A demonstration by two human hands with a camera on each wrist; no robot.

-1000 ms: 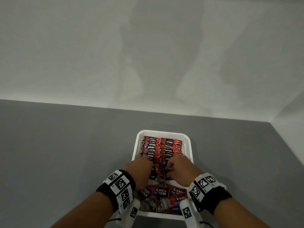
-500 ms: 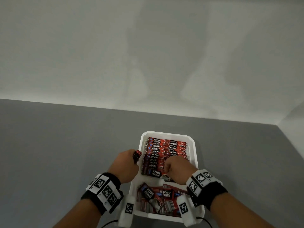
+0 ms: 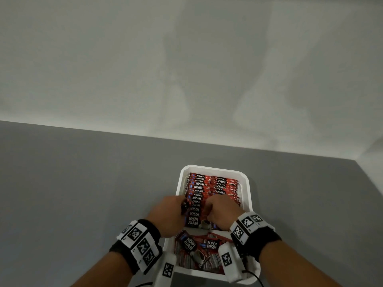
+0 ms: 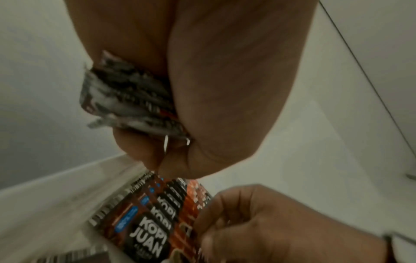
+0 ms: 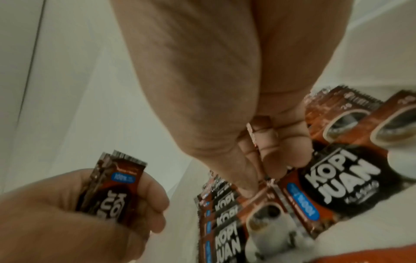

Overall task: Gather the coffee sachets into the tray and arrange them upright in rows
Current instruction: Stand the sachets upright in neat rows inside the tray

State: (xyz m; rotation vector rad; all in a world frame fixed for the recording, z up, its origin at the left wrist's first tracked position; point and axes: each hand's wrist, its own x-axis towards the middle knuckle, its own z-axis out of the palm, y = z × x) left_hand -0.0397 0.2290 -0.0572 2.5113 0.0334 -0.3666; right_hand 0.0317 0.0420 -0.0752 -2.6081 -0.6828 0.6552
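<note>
My left hand (image 3: 169, 214) is curled tight round a few coffee sachets (image 5: 112, 188) at the tray (image 3: 247, 183)'s left rim; my right hand (image 3: 224, 212) pinches one among the upright rows (image 3: 207, 187) inside.

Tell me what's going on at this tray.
A person is packing Kopi Juan coffee sachets into a white tray on a grey table. The far part holds upright rows of sachets; loose sachets lie flat at the near end. The left hand grips a small bunch of sachets at the rows' left edge. The right hand has its fingers curled into the front of the rows; whether it pinches one is unclear.
</note>
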